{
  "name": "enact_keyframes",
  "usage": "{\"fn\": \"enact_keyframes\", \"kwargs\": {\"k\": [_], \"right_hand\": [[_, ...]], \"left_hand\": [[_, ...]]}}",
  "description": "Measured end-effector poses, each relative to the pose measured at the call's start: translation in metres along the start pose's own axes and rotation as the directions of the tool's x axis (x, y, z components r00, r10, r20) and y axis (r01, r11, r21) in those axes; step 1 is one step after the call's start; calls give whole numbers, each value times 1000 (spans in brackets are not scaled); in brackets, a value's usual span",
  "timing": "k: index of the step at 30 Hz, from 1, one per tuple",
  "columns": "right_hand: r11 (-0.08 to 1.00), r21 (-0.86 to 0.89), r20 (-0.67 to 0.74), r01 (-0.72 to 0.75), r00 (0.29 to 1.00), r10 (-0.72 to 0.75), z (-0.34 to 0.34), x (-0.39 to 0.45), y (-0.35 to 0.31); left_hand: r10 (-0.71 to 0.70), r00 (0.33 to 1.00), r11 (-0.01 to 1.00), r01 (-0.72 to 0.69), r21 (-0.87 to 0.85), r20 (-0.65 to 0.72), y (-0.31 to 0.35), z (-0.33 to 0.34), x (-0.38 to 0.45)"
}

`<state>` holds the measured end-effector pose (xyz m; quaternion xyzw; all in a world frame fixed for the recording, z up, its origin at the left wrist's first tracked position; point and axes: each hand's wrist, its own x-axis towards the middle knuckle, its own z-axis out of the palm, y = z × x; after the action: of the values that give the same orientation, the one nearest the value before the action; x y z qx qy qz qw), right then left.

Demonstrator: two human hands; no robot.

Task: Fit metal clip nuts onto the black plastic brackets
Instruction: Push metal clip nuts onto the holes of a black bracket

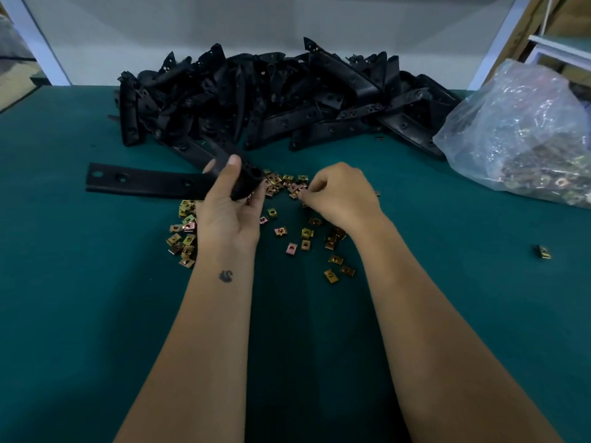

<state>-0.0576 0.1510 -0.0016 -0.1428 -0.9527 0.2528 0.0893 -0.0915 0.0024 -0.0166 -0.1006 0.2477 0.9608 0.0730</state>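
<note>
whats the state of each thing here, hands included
left hand: grips one black bracket, held flat above the table
right hand: fingers curled, pinching at the clip nuts
clip nuts: scattered loose on the green table
bracket pile: heaped at the back
plastic bag: lying crumpled, holding metal parts

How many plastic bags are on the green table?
1. The clear plastic bag sits at the table's far right, beside the pile of black brackets. It runs off the picture's edge, so another could be hidden there.
</note>
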Motion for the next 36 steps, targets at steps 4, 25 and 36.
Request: {"fn": "enact_keyframes", "kwargs": {"k": [4, 25, 36], "right_hand": [[999, -5, 71, 33, 997, -33, -5, -4, 0], [989, -110, 17, 97, 995, -95, 14, -3, -15], [494, 869, -106, 3, 978, 182, 10, -21, 3]], "left_hand": [[-5, 1000, 1000, 5, 27, 3, -3, -1, 1], [-101, 982, 979, 70, 193, 160, -6, 2, 5], [-201, 935, 963, 133, 235, 292, -14, 4, 1]]}}
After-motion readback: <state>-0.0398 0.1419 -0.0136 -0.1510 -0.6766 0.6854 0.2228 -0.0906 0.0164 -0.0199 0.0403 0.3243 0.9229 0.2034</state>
